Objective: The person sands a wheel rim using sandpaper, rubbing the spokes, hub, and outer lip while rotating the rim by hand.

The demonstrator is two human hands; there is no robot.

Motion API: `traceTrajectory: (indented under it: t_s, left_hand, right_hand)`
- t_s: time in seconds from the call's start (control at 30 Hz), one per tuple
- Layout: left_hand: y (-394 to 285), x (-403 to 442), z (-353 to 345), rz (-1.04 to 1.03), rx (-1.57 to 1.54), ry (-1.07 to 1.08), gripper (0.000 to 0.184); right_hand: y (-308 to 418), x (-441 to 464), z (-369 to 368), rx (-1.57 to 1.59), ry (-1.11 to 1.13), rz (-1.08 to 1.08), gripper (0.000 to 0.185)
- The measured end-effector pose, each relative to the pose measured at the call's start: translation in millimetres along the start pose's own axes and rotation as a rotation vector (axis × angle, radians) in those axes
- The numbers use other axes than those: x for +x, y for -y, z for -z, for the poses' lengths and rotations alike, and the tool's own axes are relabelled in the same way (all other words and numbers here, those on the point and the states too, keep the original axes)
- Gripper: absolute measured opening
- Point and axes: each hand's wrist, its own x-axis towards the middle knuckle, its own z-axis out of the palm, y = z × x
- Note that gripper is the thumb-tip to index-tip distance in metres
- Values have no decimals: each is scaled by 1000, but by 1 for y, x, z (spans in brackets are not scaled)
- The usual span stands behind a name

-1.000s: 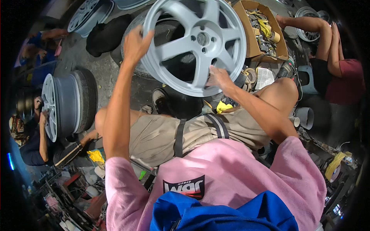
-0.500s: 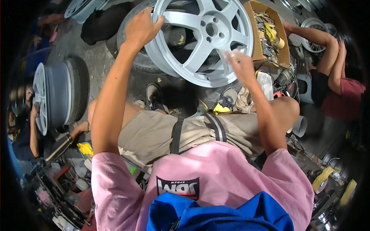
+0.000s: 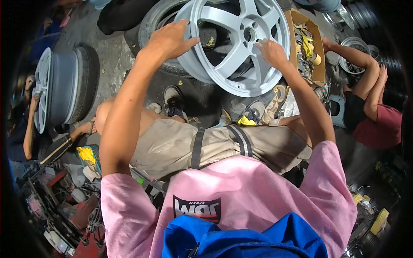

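A silver-grey alloy wheel rim point(image 3: 230, 66) with broad spokes leans in front of me, tilted, over a tyre point(image 3: 150, 32) on the floor. My left hand point(image 3: 170, 41) grips the rim's left edge; its thumb points right and its fingertips are partly hidden behind the edge. My right hand point(image 3: 273, 52) is at a spoke just right of the centre hub, fingers bent and pressed together against the metal. Whatever lies under those fingertips is too small to make out.
A cardboard box point(image 3: 319, 47) of scraps and yellow cloth stands right of the rim. Another person point(image 3: 374, 103) sits at the right. At the left, a person's hands touch a second rim point(image 3: 60, 88) beside a tyre. Tools and clutter point(image 3: 81, 210) fill the lower left.
My right hand has moved up from the lower spokes to beside the hub. The rim appears shifted right and slightly up in view, my left hand staying on its edge.
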Motion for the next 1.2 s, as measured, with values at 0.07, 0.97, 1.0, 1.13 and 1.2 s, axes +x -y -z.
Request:
traceTrajectory:
  t_s: [0.07,0.97,1.0,1.13,1.2]
  left_hand:
    - [2,-5,2,-41,-4,-57,73]
    - [16,162,-49,73,-282,-450,49]
    - [11,158,-53,88,-311,-462,48]
    - [5,149,-50,73,-372,-493,45]
    - [0,150,-47,73,-414,-457,45]
  right_hand:
    - [-3,17,0,107,109,-207,30]
    - [124,-125,-33,272,-340,-169,26]
    - [140,-116,-25,451,-293,-159,26]
    - [165,-96,2,690,-213,-122,25]
    - [150,-110,-18,522,-279,-154,25]
